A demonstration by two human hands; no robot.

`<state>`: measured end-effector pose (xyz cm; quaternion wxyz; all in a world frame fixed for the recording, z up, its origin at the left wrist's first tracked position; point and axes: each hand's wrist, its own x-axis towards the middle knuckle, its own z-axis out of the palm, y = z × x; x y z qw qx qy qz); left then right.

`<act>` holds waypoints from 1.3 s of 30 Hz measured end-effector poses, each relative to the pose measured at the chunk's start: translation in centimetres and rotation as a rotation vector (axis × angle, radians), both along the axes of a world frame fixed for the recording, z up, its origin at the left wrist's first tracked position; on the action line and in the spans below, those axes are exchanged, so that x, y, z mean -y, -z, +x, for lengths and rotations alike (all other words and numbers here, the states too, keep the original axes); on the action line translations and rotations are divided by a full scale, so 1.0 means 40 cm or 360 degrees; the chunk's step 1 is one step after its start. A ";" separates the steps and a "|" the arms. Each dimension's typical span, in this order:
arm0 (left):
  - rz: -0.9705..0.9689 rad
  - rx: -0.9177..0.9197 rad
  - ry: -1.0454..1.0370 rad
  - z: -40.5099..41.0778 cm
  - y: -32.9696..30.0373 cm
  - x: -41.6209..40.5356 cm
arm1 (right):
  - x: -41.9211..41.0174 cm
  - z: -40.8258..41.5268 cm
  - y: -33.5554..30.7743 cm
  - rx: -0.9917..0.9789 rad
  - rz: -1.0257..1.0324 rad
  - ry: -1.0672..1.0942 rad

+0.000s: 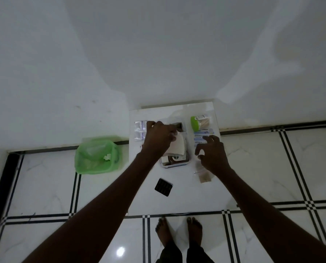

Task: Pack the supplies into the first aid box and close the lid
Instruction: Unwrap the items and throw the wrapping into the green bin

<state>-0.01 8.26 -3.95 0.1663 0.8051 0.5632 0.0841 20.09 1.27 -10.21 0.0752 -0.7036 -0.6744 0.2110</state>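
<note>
1. Left hand (159,136) fingers grip a pale folded paper packet (176,147) over the open white plastic first aid box (174,160) on the white desk (179,196).
2. Right hand (212,154) hovers beside the box, fingers spread wide, holding nothing.

The left hand (159,137) covers the far part of the first aid box (174,161), so much of its contents cannot be identified. A pale sheet (176,147) under the fingers hides the box's middle. The right hand (212,154) overlaps the antiseptic packets (202,136), whose print is largely too small to read. Both forearms are cut off by the lower edge. The sachets (140,130) at left are blurred.
</note>
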 end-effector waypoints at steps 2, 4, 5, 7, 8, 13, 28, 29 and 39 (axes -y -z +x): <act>0.0031 0.0112 -0.0089 -0.017 -0.003 0.014 | -0.005 -0.001 -0.002 0.0061 -0.0025 -0.0055; 0.0047 0.0173 -0.0156 -0.030 -0.003 0.030 | -0.010 -0.007 0.009 0.0131 -0.0063 -0.0119; 0.0056 0.0192 -0.0163 -0.037 -0.003 0.039 | -0.012 -0.011 0.017 0.0167 -0.0095 -0.0141; 0.0095 0.0229 -0.0171 -0.050 -0.004 0.052 | -0.021 -0.014 0.031 0.0234 -0.0149 -0.0153; 0.0108 0.0251 -0.0175 -0.056 0.000 0.060 | -0.024 -0.013 0.039 0.0266 -0.0169 -0.0148; 0.0148 0.0245 -0.0162 -0.067 0.008 0.081 | -0.044 -0.019 0.074 0.0408 -0.0125 -0.0216; -0.0116 0.0125 -0.0423 -0.003 -0.007 0.085 | -0.030 0.019 0.060 -0.0389 -0.0284 0.1165; -0.0145 0.0151 -0.0447 -0.002 -0.012 0.083 | -0.033 0.031 0.054 -0.0449 -0.0302 0.1185; -0.0388 0.0763 -0.0817 -0.102 -0.125 0.099 | -0.031 -0.041 -0.248 -0.0546 0.0412 0.0946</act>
